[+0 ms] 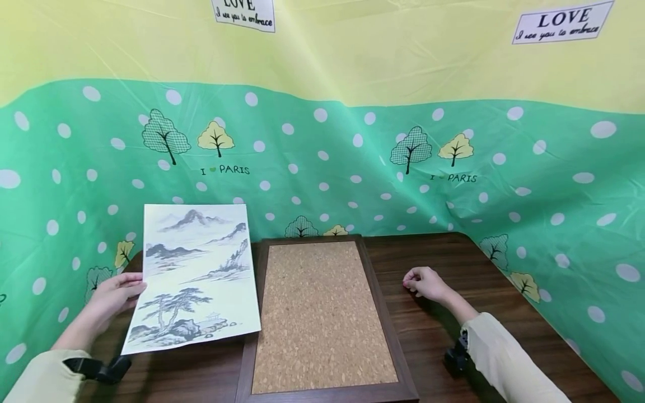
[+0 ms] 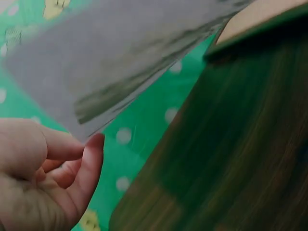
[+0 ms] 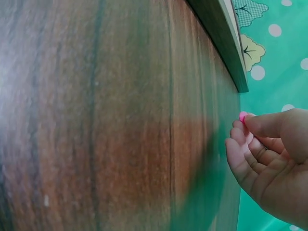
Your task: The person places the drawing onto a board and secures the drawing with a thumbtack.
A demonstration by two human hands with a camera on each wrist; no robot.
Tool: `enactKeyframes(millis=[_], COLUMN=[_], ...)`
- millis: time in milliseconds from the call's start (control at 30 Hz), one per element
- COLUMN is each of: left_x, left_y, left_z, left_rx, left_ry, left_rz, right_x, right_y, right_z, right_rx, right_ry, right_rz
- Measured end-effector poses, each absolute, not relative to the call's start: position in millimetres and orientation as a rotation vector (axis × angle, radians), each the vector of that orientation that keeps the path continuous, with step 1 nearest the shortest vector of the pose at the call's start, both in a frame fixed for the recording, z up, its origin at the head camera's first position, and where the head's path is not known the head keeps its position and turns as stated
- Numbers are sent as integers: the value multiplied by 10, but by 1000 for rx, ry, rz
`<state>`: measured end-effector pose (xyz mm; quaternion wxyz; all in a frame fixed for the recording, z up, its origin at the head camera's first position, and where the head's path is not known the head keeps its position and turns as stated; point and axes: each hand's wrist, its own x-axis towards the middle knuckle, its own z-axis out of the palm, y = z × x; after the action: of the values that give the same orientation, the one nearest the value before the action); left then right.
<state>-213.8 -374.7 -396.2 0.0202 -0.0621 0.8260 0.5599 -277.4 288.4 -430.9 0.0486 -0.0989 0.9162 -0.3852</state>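
My left hand (image 1: 115,296) pinches the left edge of a sheet of paper (image 1: 232,302) printed with an ink landscape of mountains and pine trees. The sheet is raised and tilted, its right edge overlapping the frame of a cork board (image 1: 322,319). In the left wrist view, the thumb and finger of the left hand (image 2: 53,173) meet at a corner of the blurred paper (image 2: 53,62). To the board's right, above the table, my right hand (image 1: 428,284) pinches a small pink pushpin (image 3: 243,117) between thumb and fingertips. Only the pin's rounded head shows.
The cork board lies flat with its dark wooden frame (image 1: 380,302) on a dark wood-grain table (image 1: 443,252). A green and yellow cloth (image 1: 342,140) with dots and trees hangs behind and at both sides. Black wrist straps (image 1: 456,355) sit on both sleeves.
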Motion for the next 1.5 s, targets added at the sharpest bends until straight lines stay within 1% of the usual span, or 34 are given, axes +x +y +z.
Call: enactKeyframes(millis=[67,133,333,433,533,700,900,1200,1500], left_x=[-2127,-2181,-2600,-2714,-2665,-2440,-2224,-2193,-2117], left_y=[-3579,-3495,-3431,-3248,-2965,-2462,-1970,-1569,-1315], left_z=[-3900,-3948,-4489,-4627,-4534,-4232,-3946,-4048,-4133], left_rx=[-174,-162,-114,-124,-108,-58,-181,-236,-214], left_ry=[2540,2514,2417,2377,2338,2314,2344,2329,2390], left_rz=[1761,1800,1939,1977,1989,1996,1939,1981,1966], right_x=[-2771,-2770,-2778,-2785,-2786,-2777,-2783,-2794,-2773], right_y=[2865,2847,2805,2787,2763,2724,2711,2662,2634], right_z=[-4290,-4277,-4258,-4253,-4240,-4220,-4227,-4218,-4217], right_rx=[-312,-348,-379,-388,-394,-421,-435,-441,-432], right_ry=[2786,2785,2775,2776,2769,2762,2765,2758,2743], right_rz=[-1189,-1189,-1202,-1198,-1208,-1208,-1199,-1219,-1208])
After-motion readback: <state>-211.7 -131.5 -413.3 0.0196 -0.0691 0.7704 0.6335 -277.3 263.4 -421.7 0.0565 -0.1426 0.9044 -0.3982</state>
